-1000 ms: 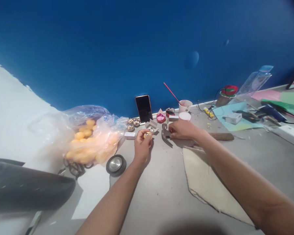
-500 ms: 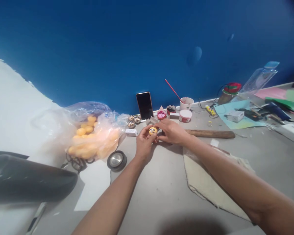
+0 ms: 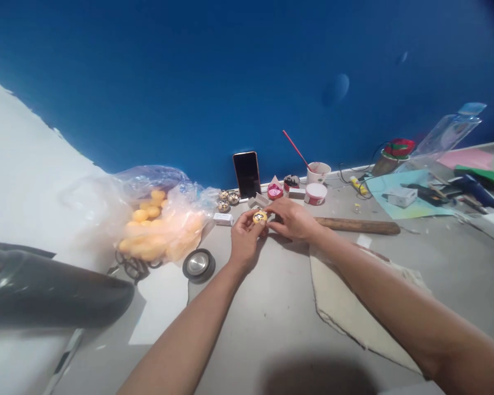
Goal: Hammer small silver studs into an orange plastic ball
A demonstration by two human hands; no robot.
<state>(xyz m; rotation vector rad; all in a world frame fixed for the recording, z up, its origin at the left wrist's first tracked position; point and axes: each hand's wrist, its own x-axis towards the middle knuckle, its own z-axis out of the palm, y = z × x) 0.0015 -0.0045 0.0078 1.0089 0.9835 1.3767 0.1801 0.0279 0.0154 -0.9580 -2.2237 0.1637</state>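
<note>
My left hand (image 3: 242,238) holds a small round orange piece (image 3: 259,217) with dark and silvery bits on its top, its fingers curled around it. My right hand (image 3: 293,219) meets it from the right, fingertips pinching at the same piece. Both hands hover over the grey table (image 3: 267,318), just in front of a small open white box (image 3: 258,201). A hammer with a wooden handle (image 3: 358,225) lies behind my right hand; its head is hidden by the hand.
A clear plastic bag of orange balls (image 3: 156,225) sits at the left, a round metal lid (image 3: 198,265) beside it. A phone (image 3: 247,174) leans on the blue wall, with small cups (image 3: 318,172) and tubs nearby. A beige cloth (image 3: 354,307) lies at the right.
My right hand left the hammer and came over to the orange piece in my left hand. Both hands now work on it together; the view drifted slightly.
</note>
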